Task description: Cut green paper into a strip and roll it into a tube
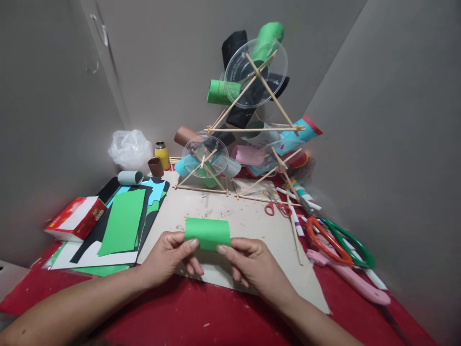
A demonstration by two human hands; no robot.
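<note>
A green paper tube (208, 231), lying level, is held between my two hands above the near part of the beige board (187, 206). My left hand (176, 251) pinches its left end, thumb on the near side. At the other end, my right hand (248, 257) grips it the same way. Past the tube stand stick frames (201, 189) carrying clear plastic discs (205, 154) with coloured paper tubes around them. One such wheel, with green tubes (223, 91) and black tubes (240, 115), sits higher than the others.
At left lie green paper sheets (122, 221), a red tissue box (75, 218) and a grey-blue tube (130, 178). Behind are a yellow bottle (162, 156) and a plastic bag (130, 149). Red-handled scissors (277, 207), larger scissors (329, 245) and a pink-handled tool (353, 278) lie right.
</note>
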